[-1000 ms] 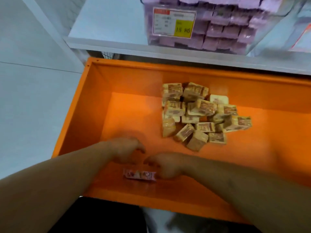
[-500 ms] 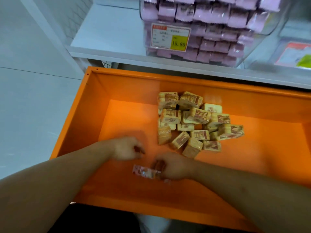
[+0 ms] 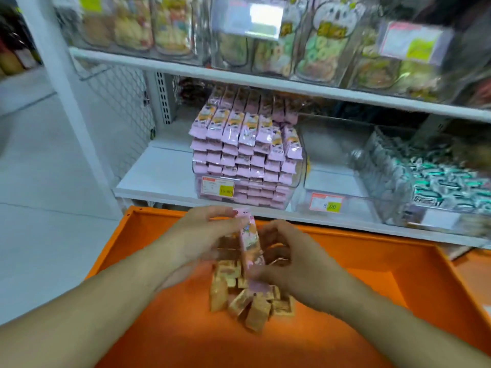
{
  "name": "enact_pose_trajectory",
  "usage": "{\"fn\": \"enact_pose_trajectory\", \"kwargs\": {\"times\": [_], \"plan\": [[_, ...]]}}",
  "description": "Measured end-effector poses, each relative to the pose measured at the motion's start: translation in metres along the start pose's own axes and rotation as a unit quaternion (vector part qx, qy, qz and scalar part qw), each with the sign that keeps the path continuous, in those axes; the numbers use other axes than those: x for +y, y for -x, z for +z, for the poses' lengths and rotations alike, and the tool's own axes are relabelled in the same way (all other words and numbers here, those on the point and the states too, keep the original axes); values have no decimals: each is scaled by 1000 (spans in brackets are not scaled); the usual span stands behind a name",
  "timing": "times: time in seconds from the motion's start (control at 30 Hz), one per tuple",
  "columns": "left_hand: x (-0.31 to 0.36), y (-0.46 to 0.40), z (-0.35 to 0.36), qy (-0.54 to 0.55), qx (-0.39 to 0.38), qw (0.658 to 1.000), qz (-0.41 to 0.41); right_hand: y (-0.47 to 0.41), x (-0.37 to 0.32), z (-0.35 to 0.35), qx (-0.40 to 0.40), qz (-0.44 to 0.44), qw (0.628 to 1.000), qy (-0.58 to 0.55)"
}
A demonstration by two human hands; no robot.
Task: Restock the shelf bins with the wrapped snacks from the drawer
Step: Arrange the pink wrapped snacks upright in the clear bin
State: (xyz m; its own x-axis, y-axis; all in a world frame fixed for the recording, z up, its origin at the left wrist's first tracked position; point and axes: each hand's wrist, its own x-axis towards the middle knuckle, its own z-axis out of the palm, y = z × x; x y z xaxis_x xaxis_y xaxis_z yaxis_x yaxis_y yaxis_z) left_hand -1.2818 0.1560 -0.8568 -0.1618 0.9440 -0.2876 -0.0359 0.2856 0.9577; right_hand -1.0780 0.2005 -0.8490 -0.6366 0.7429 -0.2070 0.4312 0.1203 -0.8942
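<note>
The orange drawer [image 3: 398, 274] is pulled out, and a heap of small tan wrapped snacks [image 3: 249, 301] lies in the middle of its floor. Above it, on the white shelf [image 3: 154, 179], sits a clear bin [image 3: 247, 179] packed full with rows of pink packets, and a price tag is stuck on its front. Just beside it on the right is another clear bin [image 3: 337, 187] with a tag on its front — it is too blurry to tell what is in it. Farther right, a bin [image 3: 430, 187] holds green and white wrapped sweets. On the shelf higher up stand clear tubs [image 3: 313, 49] with yellow and green ring-shaped treats, all fuzzy. Both hands are up over the tan heap, holding one long pink snack packet [image 3: 249, 243] nearly upright between them. The left hand [image 3: 204, 235] has its fingers curled round the top of the packet, and the right hand [image 3: 289, 256] pinches the lower part with bent fingers. A second ago both hands were low at the front of the drawer, and the pink packet lay flat on the drawer floor — now it is lifted up in front of the pink bin. The view has also tipped up, so far more of the shelves shows than before.
</note>
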Motion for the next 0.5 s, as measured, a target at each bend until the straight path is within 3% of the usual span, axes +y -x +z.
{"fn": "enact_pose_trajectory", "kwargs": {"times": [0.23, 0.33, 0.5], "plan": [[42, 9, 23, 77, 24, 994, 73, 33, -34, -27, 43, -90, 995, 33], [55, 3, 32, 51, 40, 996, 68, 25, -38, -33, 70, -131, 987, 57], [72, -6, 46, -40, -28, 994, 94, 1, -38, -51, 122, -157, 979, 46]]}}
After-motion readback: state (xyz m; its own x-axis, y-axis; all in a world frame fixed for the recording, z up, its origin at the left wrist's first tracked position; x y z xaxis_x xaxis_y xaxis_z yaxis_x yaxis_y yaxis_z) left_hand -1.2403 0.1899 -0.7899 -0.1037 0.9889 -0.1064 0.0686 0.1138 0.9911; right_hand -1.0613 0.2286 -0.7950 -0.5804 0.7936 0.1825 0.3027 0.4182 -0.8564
